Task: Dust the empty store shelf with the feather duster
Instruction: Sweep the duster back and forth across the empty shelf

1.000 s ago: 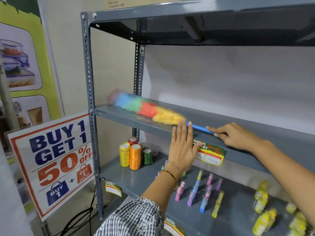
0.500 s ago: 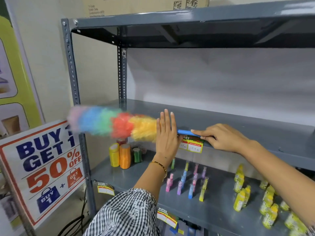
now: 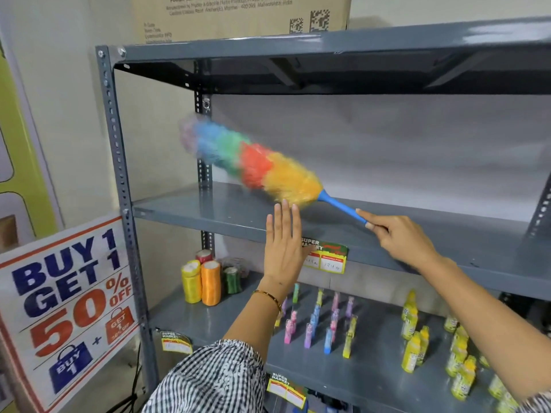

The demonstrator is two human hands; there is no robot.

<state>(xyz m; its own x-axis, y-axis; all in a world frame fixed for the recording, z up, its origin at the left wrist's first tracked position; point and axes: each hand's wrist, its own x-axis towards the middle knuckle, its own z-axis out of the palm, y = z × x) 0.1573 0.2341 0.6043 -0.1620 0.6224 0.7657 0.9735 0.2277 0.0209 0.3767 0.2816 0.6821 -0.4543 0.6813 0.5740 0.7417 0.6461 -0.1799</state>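
Observation:
The feather duster [image 3: 253, 165] has a fluffy head banded pink, blue, green, red and yellow and a blue handle. It is tilted up to the left above the empty grey shelf [image 3: 387, 234], its head blurred and raised near the rear left post. My right hand [image 3: 399, 236] grips the end of the blue handle, over the shelf's middle. My left hand [image 3: 283, 245] is flat, fingers up and together, in front of the shelf's front edge, just below the yellow part of the head. It holds nothing.
A price tag [image 3: 326, 256] hangs on the shelf's front edge. The shelf below holds thread spools [image 3: 205, 281], small coloured bottles [image 3: 322, 323] and yellow bottles [image 3: 417, 344]. A "Buy 1 Get 1" sign [image 3: 68, 308] stands at the left. A cardboard box [image 3: 238, 16] sits on the top shelf [image 3: 328, 46].
The duster head swept off the shelf's left front edge and has now swung up and back inside, raised above the shelf. My left hand stays flat at the shelf's front edge.

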